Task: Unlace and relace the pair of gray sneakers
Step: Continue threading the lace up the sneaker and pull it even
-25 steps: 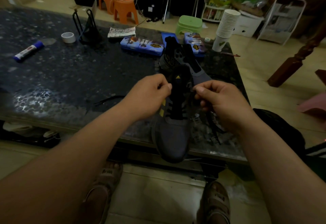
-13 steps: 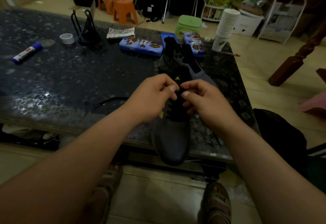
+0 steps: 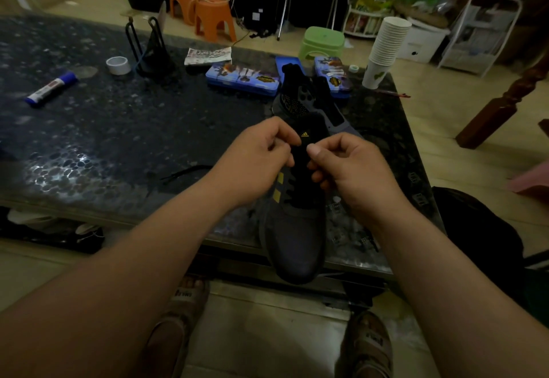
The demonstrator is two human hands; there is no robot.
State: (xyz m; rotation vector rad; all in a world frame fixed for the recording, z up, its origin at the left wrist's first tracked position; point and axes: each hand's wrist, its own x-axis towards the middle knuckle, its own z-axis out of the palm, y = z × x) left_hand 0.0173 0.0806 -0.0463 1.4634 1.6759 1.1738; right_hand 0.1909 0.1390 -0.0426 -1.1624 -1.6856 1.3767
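Across the whole middle of the view: dark speckled table [image 3: 118, 128], glossy, running from the left edge almost to the right. Beyond its far edge, on the pale floor: two orange stools [image 3: 214, 18] and one green stool [image 3: 322, 41].

At the near right of the table: gray sneaker [image 3: 294, 238], sole down, toe pointing at the person and overhanging the near edge. Shows a black tongue with a small gold logo at its far end and gold stripes on one side. Just behind it (touching or only close, cannot tell): second sneaker [image 3: 300, 101], eyelet holes in plain view.

Over the near sneaker's lacing: left hand [image 3: 255, 163] and right hand [image 3: 353, 166], close together. Left: fingers curled, thumb and forefinger pinching the black lace [image 3: 288, 187] at the top of the tongue. Right: likewise curled, thumb pressed to forefinger on the same lace (black on black, so hard to trace past the fingertips). Crosses the lower eyelets below the hands.

At the far right corner: tall stack of paper cups [image 3: 386, 44]. On either side of the second sneaker: two blue pencil cases [image 3: 242, 76]. Farther left: black wire stand [image 3: 151, 47], blue-capped marker [image 3: 52, 87], roll of tape [image 3: 118, 65]. Left of the near sneaker, flat on the table: loose lace [image 3: 184, 173].
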